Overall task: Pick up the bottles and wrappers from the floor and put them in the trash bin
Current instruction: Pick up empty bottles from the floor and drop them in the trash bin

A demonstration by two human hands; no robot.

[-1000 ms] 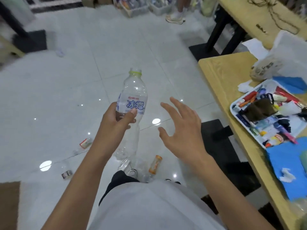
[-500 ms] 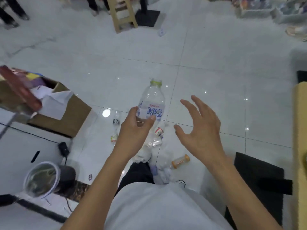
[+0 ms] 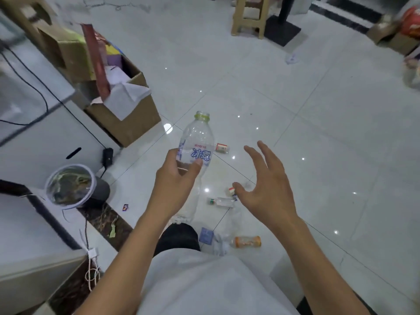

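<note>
Clear plastic water bottle (image 3: 195, 144) has a white label with big blue Chinese characters. They look like 冰露 and read upside down from here, with a tiny line of red print I can't make out. There's no cap on it, just a yellow-green ring round the open neck, which points away from the person.

The left hand (image 3: 175, 176) grips it round the middle, with the thumb across the label's lower edge and the fingers curled behind. It's held up over the floor, in front of the body. The right hand (image 3: 266, 187) holds nothing. Its fingers are spread and a bit bent, palm turned toward the bottle but well apart from it.

The floor (image 3: 318, 133) is glossy white tile. Lying on it:
- an orange bottle (image 3: 246, 242) on its side
- a crumpled clear bottle (image 3: 219, 245) just beside it
- a blue wrapper (image 3: 206, 235)
- a small clear bottle with a green cap (image 3: 221, 201)
- a little red-and-white labelled bottle (image 3: 222, 147) — print too small to read

The round trash bin (image 3: 68, 165), lined with a clear bag, stands off to the left. Behind it is an open cardboard box (image 3: 127, 123) with white paper sticking out.
</note>
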